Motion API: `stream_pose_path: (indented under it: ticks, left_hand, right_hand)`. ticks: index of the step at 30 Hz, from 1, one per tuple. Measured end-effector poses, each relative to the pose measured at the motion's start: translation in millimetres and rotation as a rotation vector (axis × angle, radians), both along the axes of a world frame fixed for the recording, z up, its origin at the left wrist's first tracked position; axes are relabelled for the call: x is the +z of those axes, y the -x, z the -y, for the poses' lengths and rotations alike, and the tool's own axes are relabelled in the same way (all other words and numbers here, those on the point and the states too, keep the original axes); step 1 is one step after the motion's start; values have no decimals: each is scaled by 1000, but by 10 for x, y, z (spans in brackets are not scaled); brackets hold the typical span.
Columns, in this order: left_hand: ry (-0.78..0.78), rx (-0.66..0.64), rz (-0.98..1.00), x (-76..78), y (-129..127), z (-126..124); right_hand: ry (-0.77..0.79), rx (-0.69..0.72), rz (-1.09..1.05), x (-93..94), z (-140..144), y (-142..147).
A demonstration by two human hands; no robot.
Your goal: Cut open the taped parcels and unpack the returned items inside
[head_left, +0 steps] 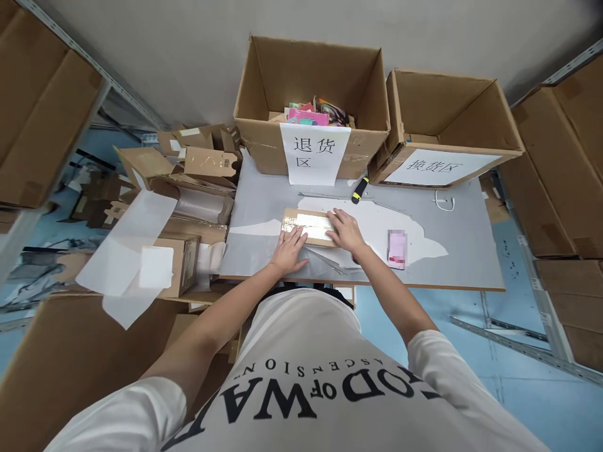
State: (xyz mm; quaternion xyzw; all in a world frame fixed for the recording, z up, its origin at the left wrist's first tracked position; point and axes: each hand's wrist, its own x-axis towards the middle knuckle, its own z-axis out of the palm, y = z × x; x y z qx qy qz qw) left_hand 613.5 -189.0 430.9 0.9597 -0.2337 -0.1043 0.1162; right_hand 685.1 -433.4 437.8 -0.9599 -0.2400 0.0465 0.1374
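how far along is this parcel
Done: the small cardboard parcel lies flat on the grey table, clear tape across its top. In hand: left hand and right hand press on it. Left: it sits outside the labelled cartons.

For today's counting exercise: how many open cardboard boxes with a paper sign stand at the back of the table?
2: the left box, holding colourful items, and the empty-looking right box tilted beside it. Others may be hidden.

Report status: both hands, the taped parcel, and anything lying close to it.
Left hand and right hand flat on small taped cardboard parcel, open, not gripping. Parcel flat on grey table. Pink packet to its right, black-and-yellow cutter behind, both apart.
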Motion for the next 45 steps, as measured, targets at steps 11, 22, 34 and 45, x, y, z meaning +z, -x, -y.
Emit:
stream_pose_path:
  ticks: [11,22,34,45]
  left_hand:
    - [24,22,-42,-12,-55,31]
    - [21,20,-23,-35,-54,42]
    - [-1,-3,-20,-38,10,20]
    - [-5,-3,10,-65,120,11]
  right_hand:
    - [214,118,-63,-29,-98,-243]
    - [345,190,-9,-54,-250,-215]
    - [239,96,-252,362,-158,-770]
    - [-167,-497,-388,-3,-118,-851]
